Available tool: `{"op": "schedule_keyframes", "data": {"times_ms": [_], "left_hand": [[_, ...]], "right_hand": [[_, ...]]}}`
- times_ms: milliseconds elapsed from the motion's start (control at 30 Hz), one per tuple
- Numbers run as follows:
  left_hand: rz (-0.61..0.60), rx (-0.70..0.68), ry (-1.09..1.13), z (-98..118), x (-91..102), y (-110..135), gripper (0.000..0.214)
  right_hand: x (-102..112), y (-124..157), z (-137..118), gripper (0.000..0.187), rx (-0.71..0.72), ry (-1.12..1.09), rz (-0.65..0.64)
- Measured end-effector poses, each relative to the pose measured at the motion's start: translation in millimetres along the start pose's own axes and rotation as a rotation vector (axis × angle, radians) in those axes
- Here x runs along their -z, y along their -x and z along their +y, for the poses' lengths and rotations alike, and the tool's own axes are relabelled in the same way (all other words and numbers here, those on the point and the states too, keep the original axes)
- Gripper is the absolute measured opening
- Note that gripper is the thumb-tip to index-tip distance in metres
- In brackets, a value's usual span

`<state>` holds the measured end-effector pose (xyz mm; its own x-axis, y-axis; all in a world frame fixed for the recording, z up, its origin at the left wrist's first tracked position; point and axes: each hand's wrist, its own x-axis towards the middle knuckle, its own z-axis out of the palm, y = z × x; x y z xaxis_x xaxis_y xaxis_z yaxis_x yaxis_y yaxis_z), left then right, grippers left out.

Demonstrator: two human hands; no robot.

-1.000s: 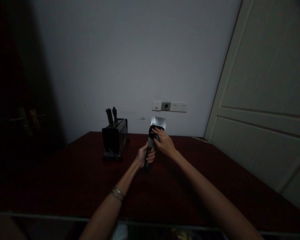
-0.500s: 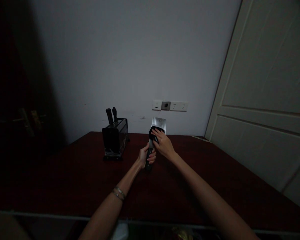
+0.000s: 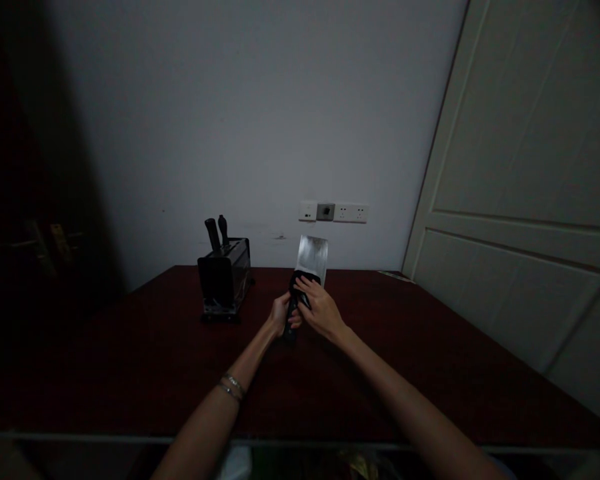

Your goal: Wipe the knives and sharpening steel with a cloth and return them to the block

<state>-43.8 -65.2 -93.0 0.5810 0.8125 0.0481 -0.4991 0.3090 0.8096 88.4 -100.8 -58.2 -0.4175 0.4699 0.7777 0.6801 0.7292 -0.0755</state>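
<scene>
The right hand (image 3: 324, 312), fingers curled over a black cloth (image 3: 300, 275), has slid it nearer along the cleaver (image 3: 311, 259), right of the knife block (image 3: 217, 283), baring more blade (image 3: 314, 249), the left hand (image 3: 279, 313) closed round the handle (image 3: 290, 331).

Showed silvery grey with darker streaks on the blade (image 3: 313, 252), solid black on the cloth (image 3: 307, 273) against it and the knife block (image 3: 217, 281) left of it, dark red on the table (image 3: 145, 347) beneath it.
</scene>
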Motion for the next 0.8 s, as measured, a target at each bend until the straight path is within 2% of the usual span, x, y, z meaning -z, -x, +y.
{"op": "schedule_keyframes", "data": {"times_ms": [100,233,400,500,633,800], "left_hand": [[-0.066,0.016,0.02,1,-1.1,1,0.047],[-0.202,0.032,0.07,4,-3.7,2,0.048],[-0.252,0.048,0.061,4,-7.4,4,0.049],[-0.265,0.062,0.045,3,-8.5,5,0.049],[-0.263,0.049,0.053,4,-7.1,5,0.047],[-0.2,0.001,0.133,9,-0.9,4,0.046]], "right_hand": [[5,-3,7,0.043,0.032,0.027,-0.01],[9,-30,28,0.042,0.033,0.064,0.022],[16,-74,55,0.041,-0.095,0.11,0.159],[20,-87,64,0.041,-0.162,0.111,0.236],[16,-75,60,0.042,-0.176,0.071,0.273],[-5,-31,28,0.041,-0.116,0.005,0.18]]}}
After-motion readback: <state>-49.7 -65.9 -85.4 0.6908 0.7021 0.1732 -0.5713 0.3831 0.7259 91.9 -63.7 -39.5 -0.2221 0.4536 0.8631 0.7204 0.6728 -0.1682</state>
